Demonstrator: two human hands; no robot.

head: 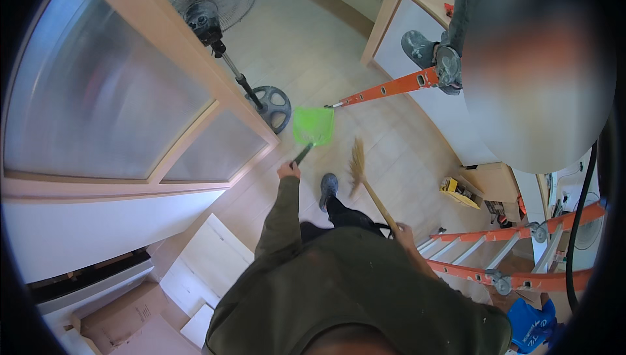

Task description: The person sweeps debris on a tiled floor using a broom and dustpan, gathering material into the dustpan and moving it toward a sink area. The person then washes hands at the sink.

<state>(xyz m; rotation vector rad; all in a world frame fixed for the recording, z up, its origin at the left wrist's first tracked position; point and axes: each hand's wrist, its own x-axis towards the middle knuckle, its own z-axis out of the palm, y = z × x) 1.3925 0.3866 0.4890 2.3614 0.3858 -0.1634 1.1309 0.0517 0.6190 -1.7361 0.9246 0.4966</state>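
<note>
My left hand point(289, 170) is closed around the dark handle of a green plastic dustpan point(313, 125). The pan lies on or just above the pale tiled floor point(318, 52), between the fan's base and the foot of an orange ladder. Lower right, my right hand point(402, 235) grips the wooden handle of a straw broom point(359, 164), near its end. The broom's bristles point away from me and appear to touch the floor, to the right of the dustpan and apart from it. One of my shoes point(329, 189) stands between the two tools.
A pedestal fan point(275, 108) stands beside a wood-framed panel point(183, 135). Another person's shoe point(449, 64) rests on the orange ladder point(386, 90) at upper right. Rightward are cardboard boxes point(491, 184), another orange ladder section point(479, 235) and a blue bag point(530, 323). White boards point(210, 252) lie at lower left.
</note>
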